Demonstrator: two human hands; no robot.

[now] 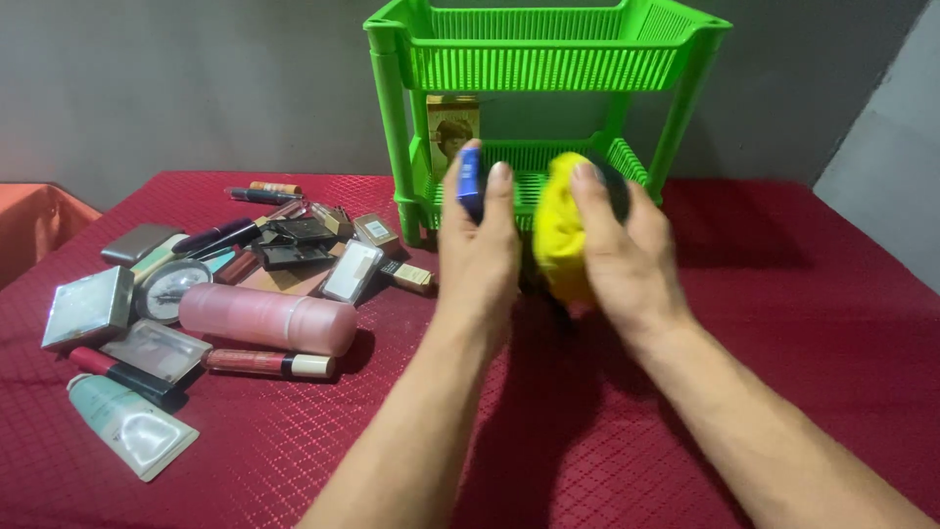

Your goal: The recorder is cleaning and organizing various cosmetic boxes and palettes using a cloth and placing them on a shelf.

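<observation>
My left hand (477,253) grips a small blue item (470,183), held upright between thumb and fingers. Just to its right, my right hand (617,250) presses a yellow cloth (558,235) against a dark round thing (617,188) that the cloth mostly hides. Both hands hover over the red tablecloth (783,323), right in front of a green plastic two-tier rack (548,59). On the rack's lower shelf stands a small box with a picture (452,122).
To the left lies a heap of cosmetics: a pink bottle (266,318), a pale green tube (132,424), silver compacts (88,306), lipsticks (266,363) and dark cases (294,245). An orange object (29,225) sits at the far left edge. A grey wall stands behind.
</observation>
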